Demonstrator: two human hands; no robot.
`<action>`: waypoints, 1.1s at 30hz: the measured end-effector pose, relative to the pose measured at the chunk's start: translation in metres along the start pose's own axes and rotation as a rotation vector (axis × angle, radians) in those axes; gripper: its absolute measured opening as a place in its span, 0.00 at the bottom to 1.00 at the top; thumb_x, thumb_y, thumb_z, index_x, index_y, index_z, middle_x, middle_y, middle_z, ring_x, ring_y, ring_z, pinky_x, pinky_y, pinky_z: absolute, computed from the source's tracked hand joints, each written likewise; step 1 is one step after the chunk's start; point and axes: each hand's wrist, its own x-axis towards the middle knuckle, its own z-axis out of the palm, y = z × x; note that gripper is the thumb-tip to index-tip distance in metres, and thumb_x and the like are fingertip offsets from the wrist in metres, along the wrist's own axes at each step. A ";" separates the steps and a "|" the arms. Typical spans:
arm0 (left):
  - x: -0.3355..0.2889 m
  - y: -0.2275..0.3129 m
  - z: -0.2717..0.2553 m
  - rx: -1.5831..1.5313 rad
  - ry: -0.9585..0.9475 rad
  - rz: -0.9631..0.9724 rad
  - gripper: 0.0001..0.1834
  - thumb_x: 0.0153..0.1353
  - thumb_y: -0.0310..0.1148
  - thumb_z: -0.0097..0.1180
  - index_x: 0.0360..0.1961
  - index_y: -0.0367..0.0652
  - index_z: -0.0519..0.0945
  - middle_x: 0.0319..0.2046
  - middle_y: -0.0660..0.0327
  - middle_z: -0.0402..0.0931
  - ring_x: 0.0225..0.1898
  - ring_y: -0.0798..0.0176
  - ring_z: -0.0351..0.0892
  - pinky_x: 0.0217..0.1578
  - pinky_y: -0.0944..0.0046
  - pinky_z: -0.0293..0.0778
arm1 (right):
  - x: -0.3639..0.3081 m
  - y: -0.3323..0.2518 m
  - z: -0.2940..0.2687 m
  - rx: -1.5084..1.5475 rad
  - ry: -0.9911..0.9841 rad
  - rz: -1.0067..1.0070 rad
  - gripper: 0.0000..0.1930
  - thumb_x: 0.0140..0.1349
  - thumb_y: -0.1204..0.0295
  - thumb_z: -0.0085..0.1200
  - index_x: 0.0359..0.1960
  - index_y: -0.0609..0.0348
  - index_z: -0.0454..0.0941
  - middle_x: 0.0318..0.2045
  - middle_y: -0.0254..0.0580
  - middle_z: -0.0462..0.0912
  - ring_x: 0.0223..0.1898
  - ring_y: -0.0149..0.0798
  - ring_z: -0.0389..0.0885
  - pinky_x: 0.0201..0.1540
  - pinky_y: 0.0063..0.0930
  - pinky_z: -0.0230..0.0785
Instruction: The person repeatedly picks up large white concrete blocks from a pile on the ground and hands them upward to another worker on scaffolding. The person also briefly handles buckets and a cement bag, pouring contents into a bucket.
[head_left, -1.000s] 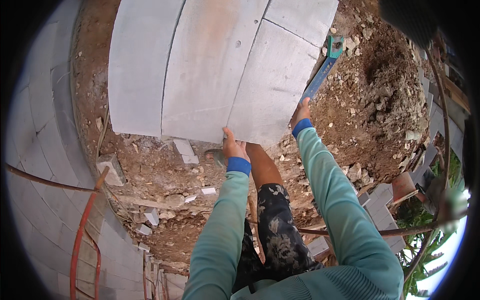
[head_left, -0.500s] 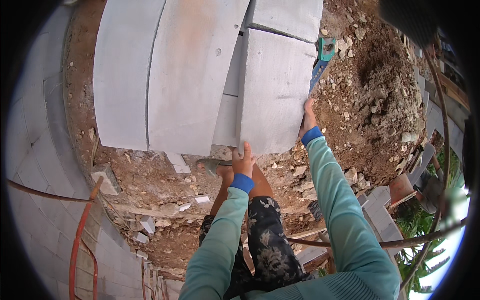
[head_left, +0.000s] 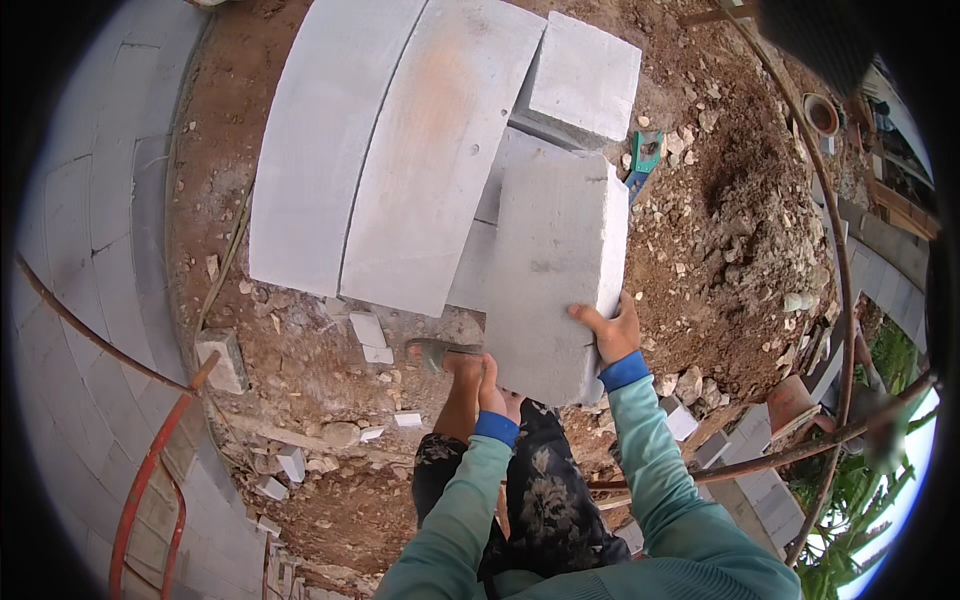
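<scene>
Between my two hands a pale grey concrete block [head_left: 545,265] is tilted, its rough right side face showing. My right hand [head_left: 617,330] grips that side near the close end, thumb over the upper face. At the near left corner, my left hand [head_left: 494,392] holds the block from below; part of its fingers is hidden behind it. Beyond lies another pale block [head_left: 585,80], with a gap between the two. Two long pale slabs [head_left: 335,150] [head_left: 440,160] lie side by side to the left. Lower blocks [head_left: 478,260] show in the space beside the slabs.
A handsaw [head_left: 645,155] with a teal handle and blue blade lies right of the blocks, partly hidden. Rubble and a soil mound [head_left: 760,200] are at right. A red metal bar [head_left: 150,480] stands at lower left, near a small block [head_left: 222,360]. My sandalled foot [head_left: 430,353] is close by.
The block has come toward me and tipped, exposing its right side and parting from the far block. My right hand has shifted nearer, its thumb now on the upper face.
</scene>
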 end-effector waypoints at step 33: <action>-0.035 0.192 0.106 1.166 0.728 1.155 0.61 0.52 0.50 0.71 0.75 0.33 0.45 0.70 0.36 0.52 0.70 0.38 0.58 0.67 0.42 0.61 | 0.350 -0.058 -0.029 -0.245 0.373 -0.056 0.55 0.55 0.32 0.56 0.66 0.76 0.64 0.65 0.68 0.68 0.67 0.61 0.66 0.69 0.44 0.59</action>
